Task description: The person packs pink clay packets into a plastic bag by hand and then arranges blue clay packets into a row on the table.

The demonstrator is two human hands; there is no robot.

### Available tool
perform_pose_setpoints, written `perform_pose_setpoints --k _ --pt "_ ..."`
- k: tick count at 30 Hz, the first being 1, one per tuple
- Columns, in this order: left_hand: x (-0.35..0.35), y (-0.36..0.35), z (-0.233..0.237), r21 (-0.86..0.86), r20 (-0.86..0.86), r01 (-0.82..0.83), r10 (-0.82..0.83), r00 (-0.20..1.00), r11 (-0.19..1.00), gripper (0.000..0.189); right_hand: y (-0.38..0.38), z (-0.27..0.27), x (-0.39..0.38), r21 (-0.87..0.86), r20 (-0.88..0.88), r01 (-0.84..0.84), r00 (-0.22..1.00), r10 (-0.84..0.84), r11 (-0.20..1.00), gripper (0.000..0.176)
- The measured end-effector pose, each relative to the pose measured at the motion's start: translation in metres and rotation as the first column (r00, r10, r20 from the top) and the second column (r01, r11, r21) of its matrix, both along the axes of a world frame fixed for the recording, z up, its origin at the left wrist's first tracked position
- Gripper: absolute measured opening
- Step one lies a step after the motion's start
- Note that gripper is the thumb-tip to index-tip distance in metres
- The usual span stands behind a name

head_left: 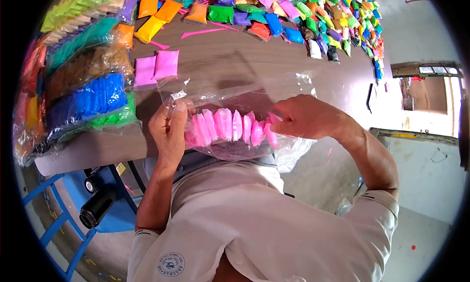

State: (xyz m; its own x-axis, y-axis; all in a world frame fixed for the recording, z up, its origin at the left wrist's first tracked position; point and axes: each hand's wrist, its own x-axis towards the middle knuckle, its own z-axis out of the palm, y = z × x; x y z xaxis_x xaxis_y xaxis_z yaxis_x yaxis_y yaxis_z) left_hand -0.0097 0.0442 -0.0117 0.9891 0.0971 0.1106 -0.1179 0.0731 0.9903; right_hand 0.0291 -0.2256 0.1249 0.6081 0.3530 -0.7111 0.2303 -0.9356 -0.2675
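A clear plastic bag [245, 93] is held up in front of my chest, over the near edge of the wooden table [230, 57]. Inside it stands a row of several pink packets [225, 125]. My left hand [169, 130] grips the bag's left end, thumb against the first packets. My right hand [306, 118] is at the bag's right end, fingers pinched on the last pink packet through or inside the plastic; which one I cannot tell.
Two pink packets [156, 67] lie on the table beyond the bag. Large clear sacks of sorted coloured packets [83, 86] are stacked at the left. Many loose coloured packets [293, 13] cover the far side. A blue frame [54, 223] stands below left.
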Motion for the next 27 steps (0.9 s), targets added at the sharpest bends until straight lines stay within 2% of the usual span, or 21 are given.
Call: perform_pose_setpoints --k 1,7,10,13,16,19,22,25,27 --pt "0.0 0.0 0.0 0.01 0.004 0.0 0.0 1.0 1.0 0.024 -0.001 -0.002 -0.002 0.014 0.026 -0.014 1.0 0.014 1.0 0.045" --pt "0.001 0.001 -0.004 0.033 0.014 0.006 -0.007 1.0 0.999 0.024 0.006 0.004 0.0 -0.074 -0.114 -0.043 0.993 0.035 0.996 0.039" --pt "-0.001 0.002 -0.004 0.055 0.002 0.003 -0.003 1.0 0.999 0.025 0.009 0.0 0.001 -0.138 -0.177 -0.147 0.977 0.122 0.98 0.027" --pt "0.0 0.002 -0.007 0.036 -0.013 0.008 -0.008 1.0 0.999 0.027 -0.002 -0.016 0.005 -0.02 -0.096 -0.121 0.988 0.118 0.992 0.025" --pt "0.001 0.0 -0.005 0.012 0.015 -0.005 0.005 1.0 1.0 0.027 0.007 0.002 0.009 -0.035 -0.169 0.035 0.985 -0.041 0.999 0.023" --pt "0.0 0.002 -0.006 0.033 0.013 0.005 -0.006 1.0 0.999 0.027 -0.002 -0.02 0.005 -0.006 -0.128 -0.035 0.991 0.034 0.999 0.021" --pt "-0.002 0.003 -0.006 0.089 -0.049 0.023 -0.019 0.999 0.996 0.032 -0.004 -0.021 0.004 0.024 -0.077 -0.097 0.992 0.098 0.995 0.022" --pt "0.001 0.002 -0.008 0.023 0.031 0.025 -0.026 0.999 0.999 0.032 0.007 0.016 0.01 -0.025 0.002 -0.09 0.996 0.09 0.996 0.022" --pt "0.002 0.001 -0.007 0.032 0.038 0.027 -0.028 0.999 0.999 0.032 0.009 0.041 0.013 0.06 0.089 -0.065 0.994 0.059 0.996 0.023"
